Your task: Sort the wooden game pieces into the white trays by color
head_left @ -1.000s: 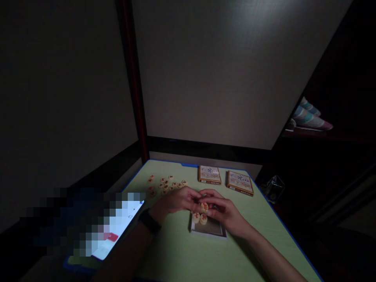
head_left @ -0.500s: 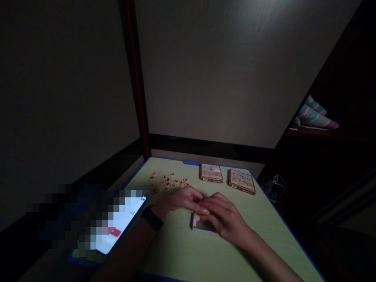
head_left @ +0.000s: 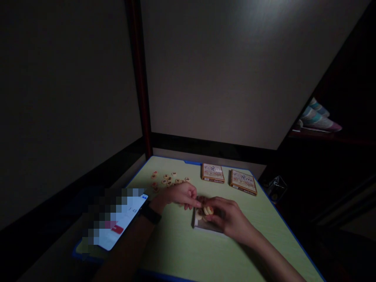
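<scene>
My right hand (head_left: 227,215) pinches a short stack of round wooden Chinese chess pieces (head_left: 208,210) between thumb and fingers. Beneath it lies a shallow open box tray (head_left: 205,226), with a few more pieces inside at its left end. My left hand (head_left: 182,194), a dark band on its wrist, is closed just left of the tray, its fingers curled and the tips near the stack. Whether anything is in those fingertips cannot be made out. Several loose Chinese chess pieces (head_left: 166,181) lie scattered beyond my left hand, some partly hidden by it.
Two flat printed boxes, a left one (head_left: 213,173) and a right one (head_left: 243,182), lie at the back of the pale green table (head_left: 176,250) with blue edging. A lit phone (head_left: 120,223) is at the left edge. Walls rise behind; striped fabric shoes (head_left: 320,115) sit on a shelf at right.
My hands have drawn apart; the left moved slightly left and its fingers curled. The stack in my right hand now shows more clearly. The view has shifted a little.
</scene>
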`<state>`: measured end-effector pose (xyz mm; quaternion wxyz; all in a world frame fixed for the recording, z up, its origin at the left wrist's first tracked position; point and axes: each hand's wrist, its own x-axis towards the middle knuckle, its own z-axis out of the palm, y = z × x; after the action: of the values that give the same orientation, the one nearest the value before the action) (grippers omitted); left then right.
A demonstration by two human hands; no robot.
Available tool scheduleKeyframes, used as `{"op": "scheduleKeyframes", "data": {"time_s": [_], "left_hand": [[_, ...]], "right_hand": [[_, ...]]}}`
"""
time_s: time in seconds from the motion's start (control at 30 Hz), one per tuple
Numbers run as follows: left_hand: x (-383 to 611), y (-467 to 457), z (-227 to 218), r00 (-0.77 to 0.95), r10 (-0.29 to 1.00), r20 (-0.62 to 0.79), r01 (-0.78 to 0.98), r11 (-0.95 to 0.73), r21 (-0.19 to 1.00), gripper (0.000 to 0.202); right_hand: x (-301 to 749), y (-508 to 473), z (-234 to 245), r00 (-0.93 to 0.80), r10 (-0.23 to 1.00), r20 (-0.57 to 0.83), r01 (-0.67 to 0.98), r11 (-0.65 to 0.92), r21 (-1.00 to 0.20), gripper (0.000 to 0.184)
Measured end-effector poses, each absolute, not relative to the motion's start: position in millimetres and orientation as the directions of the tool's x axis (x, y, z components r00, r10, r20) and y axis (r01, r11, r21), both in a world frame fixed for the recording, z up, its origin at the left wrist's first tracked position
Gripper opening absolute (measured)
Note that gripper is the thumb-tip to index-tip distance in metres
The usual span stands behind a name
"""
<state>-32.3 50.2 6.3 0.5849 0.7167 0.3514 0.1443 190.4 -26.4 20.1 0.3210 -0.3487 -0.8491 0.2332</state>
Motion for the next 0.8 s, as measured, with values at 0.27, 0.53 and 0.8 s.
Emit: {"op": "scheduleKeyframes", "data": {"time_s": [0.27,0.53,0.8], "left_hand": [[-30,50,1,0.744,0.429,-0.513,0.607,-0.111,0.787,0.041],[-30,-16,13,0.351,0.904,0.246,0.817,-0.424,0.391,0.022],[-60,-43,-26,0.033,0.91,0.412,0.999,-0.047,0.026,0.037]], "right_hand": [[178,-36,13,-0.669,0.682,0.296,0.445,0.687,-0.574,0.012],[185,-30,0,-0.582,0.724,0.37,0.504,0.679,-0.534,0.016],[184,-26,-1,-0.558,0.693,0.456,0.466,0.717,-0.519,0.018]]}}
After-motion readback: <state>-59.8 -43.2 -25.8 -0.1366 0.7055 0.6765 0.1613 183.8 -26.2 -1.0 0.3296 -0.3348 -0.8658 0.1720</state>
